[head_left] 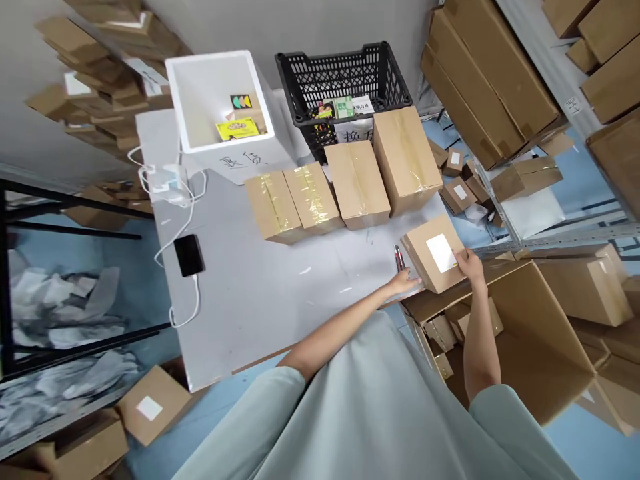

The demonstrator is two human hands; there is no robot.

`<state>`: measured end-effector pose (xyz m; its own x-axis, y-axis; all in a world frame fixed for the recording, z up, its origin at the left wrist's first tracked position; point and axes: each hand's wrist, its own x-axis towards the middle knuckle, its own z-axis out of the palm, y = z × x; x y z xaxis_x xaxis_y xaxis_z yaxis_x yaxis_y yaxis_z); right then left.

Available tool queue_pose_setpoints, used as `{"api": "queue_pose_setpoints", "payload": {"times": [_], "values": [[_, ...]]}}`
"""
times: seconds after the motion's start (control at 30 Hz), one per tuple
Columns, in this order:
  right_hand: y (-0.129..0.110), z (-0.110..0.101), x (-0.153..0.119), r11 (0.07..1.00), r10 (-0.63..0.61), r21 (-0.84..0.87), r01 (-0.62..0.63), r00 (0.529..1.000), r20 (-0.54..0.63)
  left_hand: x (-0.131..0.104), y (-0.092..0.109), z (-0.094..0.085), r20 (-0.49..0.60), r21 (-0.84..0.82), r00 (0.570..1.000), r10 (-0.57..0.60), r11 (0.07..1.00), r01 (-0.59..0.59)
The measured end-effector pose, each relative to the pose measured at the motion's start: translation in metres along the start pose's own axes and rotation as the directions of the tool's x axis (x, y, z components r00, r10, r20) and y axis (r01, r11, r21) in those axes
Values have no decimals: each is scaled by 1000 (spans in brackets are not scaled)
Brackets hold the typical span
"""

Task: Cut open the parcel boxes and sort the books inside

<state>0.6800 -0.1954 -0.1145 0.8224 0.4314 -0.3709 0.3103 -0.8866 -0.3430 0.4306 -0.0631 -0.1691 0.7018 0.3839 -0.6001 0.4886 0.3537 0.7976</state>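
A small cardboard box with a white label on its upper face sits tilted at the right end of the table. My right hand grips its right edge, thumb on top near the label. At the box's lower left corner, my left hand reaches out with fingers extended; whether they touch the box I cannot tell. Just above that hand lies a red and black utility knife. Four taped boxes would be several: the nearest taped box stands behind on the table.
A big open carton holding small boxes stands right of the table. Along the back are a white foam box and a black crate. A phone with a white cable lies left. Shelves with cartons rise at right.
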Motion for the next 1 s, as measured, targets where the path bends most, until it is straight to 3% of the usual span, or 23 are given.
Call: {"api": "queue_pose_setpoints", "payload": {"times": [0.1, 0.2, 0.3, 0.4, 0.5, 0.57, 0.63, 0.7, 0.83, 0.9, 1.0], "values": [[-11, 14, -31, 998, -22, -52, 22, 1000, -6, -10, 3, 27, 127, -167, 990, -57, 983, 78], [-24, 13, -73, 990, -118, -89, 111, 990, -80, -39, 4, 17, 184, -291, 982, -37, 952, 90], [-43, -2, -127, 946, -307, -169, 275, 928, -212, -85, 1, -18, 220, -381, 975, 12, 921, 75], [-79, -15, -183, 877, -468, -212, 431, 866, -176, -135, -2, -64, 173, -501, 984, 51, 864, 43], [-131, -10, -232, 826, -556, -153, 542, 829, -67, -187, -3, -115, -41, -572, 998, 53, 818, -67], [-168, 3, -258, 800, -597, -65, 596, 802, 10, -224, -5, -148, -238, -544, 970, 55, 820, -180], [-203, 20, -282, 766, -642, 50, 641, 762, 77, -266, -9, -176, -421, -463, 906, 54, 845, -266], [-237, 39, -303, 727, -686, 165, 667, 715, 132, -309, -15, -199, -595, -337, 801, 73, 882, -330], [-303, 85, -325, 628, -777, 359, 690, 586, 230, -376, -34, -239, -853, 3, 479, 206, 921, -390], [-343, 121, -320, 552, -831, 471, 688, 498, 247, -387, -46, -268, -893, 146, 353, 280, 921, -361], [-409, 182, -294, 481, -871, 652, 586, 409, 274, -365, -60, -328, -893, 310, 248, 376, 913, -267]]}}
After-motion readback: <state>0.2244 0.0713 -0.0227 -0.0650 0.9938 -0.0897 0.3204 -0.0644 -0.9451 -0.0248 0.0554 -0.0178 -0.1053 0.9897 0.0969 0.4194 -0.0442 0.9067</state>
